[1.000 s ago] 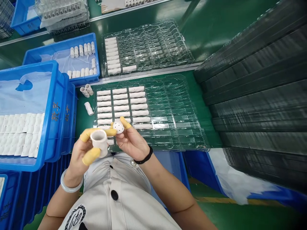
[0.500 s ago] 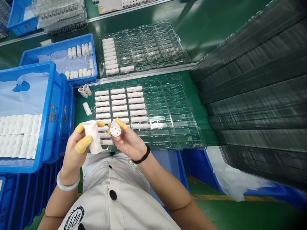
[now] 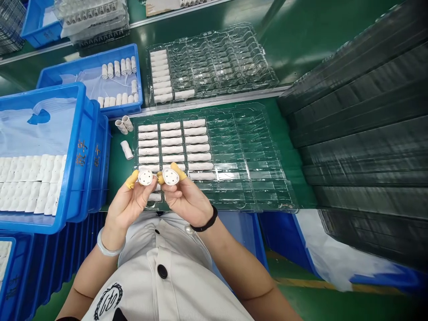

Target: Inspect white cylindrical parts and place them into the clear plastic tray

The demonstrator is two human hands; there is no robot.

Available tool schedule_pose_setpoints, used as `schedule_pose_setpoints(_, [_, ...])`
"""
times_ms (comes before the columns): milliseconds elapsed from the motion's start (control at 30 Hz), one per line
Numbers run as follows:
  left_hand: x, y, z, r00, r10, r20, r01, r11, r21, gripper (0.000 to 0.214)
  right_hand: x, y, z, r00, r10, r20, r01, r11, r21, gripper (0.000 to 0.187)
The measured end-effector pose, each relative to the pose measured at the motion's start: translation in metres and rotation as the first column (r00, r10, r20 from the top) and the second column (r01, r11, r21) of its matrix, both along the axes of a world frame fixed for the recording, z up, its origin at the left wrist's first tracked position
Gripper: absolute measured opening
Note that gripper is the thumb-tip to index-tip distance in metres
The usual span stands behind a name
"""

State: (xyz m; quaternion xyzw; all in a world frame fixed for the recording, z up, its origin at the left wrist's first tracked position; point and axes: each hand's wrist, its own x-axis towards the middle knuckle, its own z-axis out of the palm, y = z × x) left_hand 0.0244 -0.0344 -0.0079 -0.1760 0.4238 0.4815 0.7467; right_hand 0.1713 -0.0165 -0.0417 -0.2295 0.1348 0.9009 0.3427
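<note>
In my left hand (image 3: 129, 198) is a white cylindrical part (image 3: 145, 177), its round end with small dark holes facing me. My right hand (image 3: 185, 198) grips a similar white cylinder (image 3: 170, 176), also end-on and close beside the first. Yellow finger covers sit on the fingertips of both hands. Behind the hands, a clear plastic tray (image 3: 249, 165) on the green bench holds rows of the same white cylinders in its left columns. Three loose cylinders are left of the tray: two upright ones (image 3: 124, 125) and a single tilted one (image 3: 126, 150).
A second clear tray (image 3: 224, 58), partly filled, lies farther back. Blue bins (image 3: 75, 178) of white cylinders are stacked at the left, with another blue bin (image 3: 138, 89) behind. A tall dark stack of ribbed trays (image 3: 364, 142) stands at the right.
My left hand has turned its white cylinder from side-on to end-on, bringing its holed face toward me beside the other. The right hand keeps its cylinder. The view has shifted slightly.
</note>
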Motion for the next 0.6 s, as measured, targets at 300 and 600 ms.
schedule_pose_setpoints(300, [-0.005, -0.008, -0.009, 0.953, -0.139, -0.270, 0.234, 0.902, 0.362, 0.030, 0.004, -0.006, 0.005, 0.969, -0.107, 0.222, 0.047, 0.965, 0.259, 0.025])
schedule_pose_setpoints(600, [0.000, -0.012, -0.016, 0.884, -0.170, -0.435, 0.363, 0.836, 0.412, 0.036, 0.002, -0.006, 0.014, 0.970, -0.054, 0.236, -0.043, 0.921, 0.388, 0.057])
